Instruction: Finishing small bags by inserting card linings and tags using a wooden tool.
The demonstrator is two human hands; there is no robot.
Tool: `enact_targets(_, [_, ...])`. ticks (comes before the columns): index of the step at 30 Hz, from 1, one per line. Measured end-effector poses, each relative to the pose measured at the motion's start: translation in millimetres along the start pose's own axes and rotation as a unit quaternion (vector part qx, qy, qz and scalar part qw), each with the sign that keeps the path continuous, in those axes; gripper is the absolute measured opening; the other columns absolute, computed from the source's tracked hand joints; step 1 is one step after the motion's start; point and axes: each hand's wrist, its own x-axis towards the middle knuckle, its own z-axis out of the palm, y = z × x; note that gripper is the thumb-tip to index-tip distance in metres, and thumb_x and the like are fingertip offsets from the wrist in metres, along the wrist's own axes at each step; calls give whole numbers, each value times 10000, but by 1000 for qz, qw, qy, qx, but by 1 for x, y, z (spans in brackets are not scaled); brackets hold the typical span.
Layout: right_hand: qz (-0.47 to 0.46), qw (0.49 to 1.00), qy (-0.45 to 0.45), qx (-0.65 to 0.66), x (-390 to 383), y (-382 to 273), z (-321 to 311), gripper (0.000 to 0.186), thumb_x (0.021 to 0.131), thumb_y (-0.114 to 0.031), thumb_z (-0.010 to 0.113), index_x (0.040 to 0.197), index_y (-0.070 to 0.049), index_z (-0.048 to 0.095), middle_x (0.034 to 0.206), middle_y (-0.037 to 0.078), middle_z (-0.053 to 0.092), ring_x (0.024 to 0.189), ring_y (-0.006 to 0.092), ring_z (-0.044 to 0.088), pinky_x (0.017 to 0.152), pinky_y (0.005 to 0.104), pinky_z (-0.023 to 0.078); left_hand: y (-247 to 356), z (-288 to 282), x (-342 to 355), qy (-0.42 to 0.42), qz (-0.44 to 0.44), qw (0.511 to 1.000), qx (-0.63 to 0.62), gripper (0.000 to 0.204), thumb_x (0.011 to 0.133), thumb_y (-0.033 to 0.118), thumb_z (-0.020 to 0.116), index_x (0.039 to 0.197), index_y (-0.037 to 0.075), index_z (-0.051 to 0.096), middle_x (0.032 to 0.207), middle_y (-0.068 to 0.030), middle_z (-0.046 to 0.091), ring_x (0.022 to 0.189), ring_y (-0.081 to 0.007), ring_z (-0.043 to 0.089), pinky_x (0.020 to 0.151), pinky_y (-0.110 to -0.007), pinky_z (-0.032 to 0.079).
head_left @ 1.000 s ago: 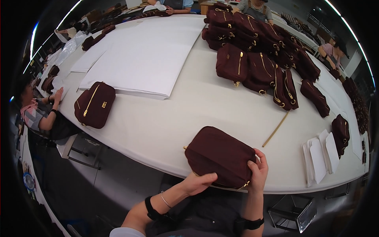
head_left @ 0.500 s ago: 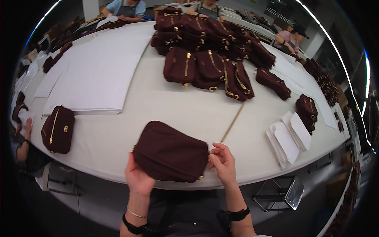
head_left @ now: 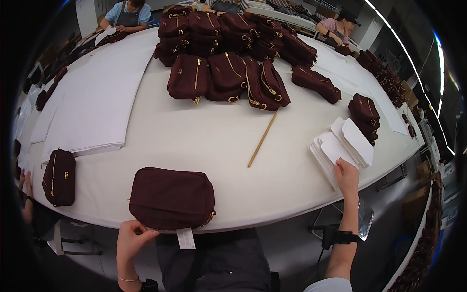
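Note:
A dark maroon zip pouch (head_left: 171, 199) lies at the table's front edge, its plain side up. Beneath its near side a small white tag (head_left: 186, 239) hangs over the edge. My left hand (head_left: 132, 241) pinches the pouch's lower left edge between thumb and fingers. Off to the right, my right hand (head_left: 347, 177) reaches to a stack of white rounded cards (head_left: 335, 149), its fingers closed on the near corner of the top card. A second stack of white cards (head_left: 358, 141) lies against the first.
Piled maroon pouches (head_left: 228, 36) with gold zips fill the far middle. A thin wooden stick (head_left: 263, 138) lies in front of them. Large white sheets (head_left: 97, 102) cover the left, near another pouch (head_left: 60, 177). More pouches (head_left: 364, 117) lie at right. Several people work around the table.
The pouch has come down onto the table edge, further left. My right hand has left it and moved right to the cards. My left hand has shifted to the pouch's near edge.

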Motion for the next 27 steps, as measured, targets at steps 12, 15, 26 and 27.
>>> enact_targets(12, [34,991,-81,104,17,38,-7,229,817,-94,645,981,65,665,1067,188,665,884,204,657,741,283,525,-82,87,-20,89,335,896,277,434,692,263,786,962,17,553,988,-132,559,892,-317,536,794,-395,434])
enact_targets(15, [27,992,-70,103,19,36,1,230,834,-106,636,994,57,663,1070,175,668,863,188,651,737,277,511,-110,118,-1,73,238,900,359,713,753,324,729,1282,-34,412,1188,-204,491,1072,-374,489,935,-450,412])
enact_targets(26, [47,989,-131,43,18,18,-6,263,879,-101,595,1102,37,620,1101,155,646,1028,222,603,863,320,471,-132,126,9,-92,212,954,191,198,873,103,569,1038,7,625,854,-189,657,767,-349,644,691,-392,512])
enact_targets(27, [-38,997,-66,3,12,-3,-5,298,878,-90,590,1154,24,585,1160,157,609,1092,243,567,916,337,440,-113,117,-1,-84,210,955,190,198,873,103,569,1038,7,625,854,-189,657,767,-349,644,691,-392,512])
